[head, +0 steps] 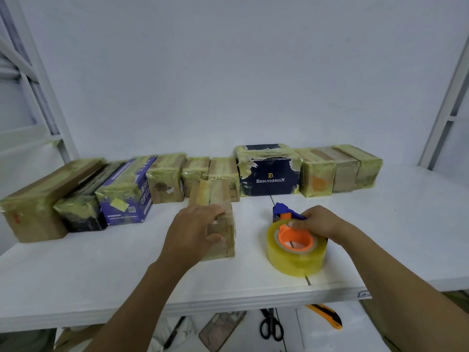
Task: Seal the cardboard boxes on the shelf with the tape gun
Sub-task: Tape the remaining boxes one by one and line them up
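Brown cardboard shows under a strip of clear tape on the small box [212, 191], which stands pulled forward from the row of boxes [269, 174] along the back of the white shelf [101, 275]. The left hand [193, 229] has its grip clamped on this box, with the fingers over the top and the thumb against the near face, holding it upright. Just to its right and apart from it, the tape gun [291, 237] lies on the shelf with its yellowish roll toward the camera and its blue body pointing at the back row. The right hand [322, 224] has its grip closed on the gun, with the thumb on the orange hub and the fingers curled around the handle.

The boxes in the back row all look heavily wrapped, so this front box seems to be the one being worked on. The gun is down rather than on the cardboard, so I judge the step to be picking it up for a pass. Next, the right hand would need to lift the gun, set the tape end on one face and draw it across the seam while the left hand steadies the box. Whether a loose tape end is ready at the blade cannot be told.

Scissors [271, 326] and a yellow knife [327, 317] lie below the shelf.
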